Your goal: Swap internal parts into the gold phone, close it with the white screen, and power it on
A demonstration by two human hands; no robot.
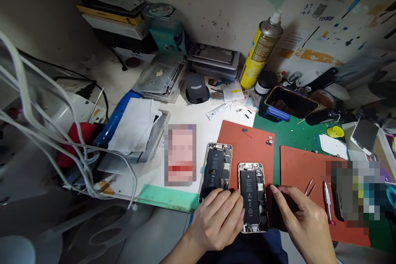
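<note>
Two opened phones lie side by side with their black batteries showing. The left opened phone rests on the white desk and the edge of a red mat. The right opened phone lies near the desk's front edge. My left hand rests between them, fingers curled, fingertips against the right phone's left side. My right hand lies on a second red mat, fingers curled loosely, forefinger reaching toward the right phone's right edge. It holds nothing. Tweezers and a screwdriver lie just beyond it.
A yellow spray can stands at the back wall beside stacked phone frames and boxes. A dark phone rests on a blue holder. White cables hang at the left over papers. Small screws dot the left mat.
</note>
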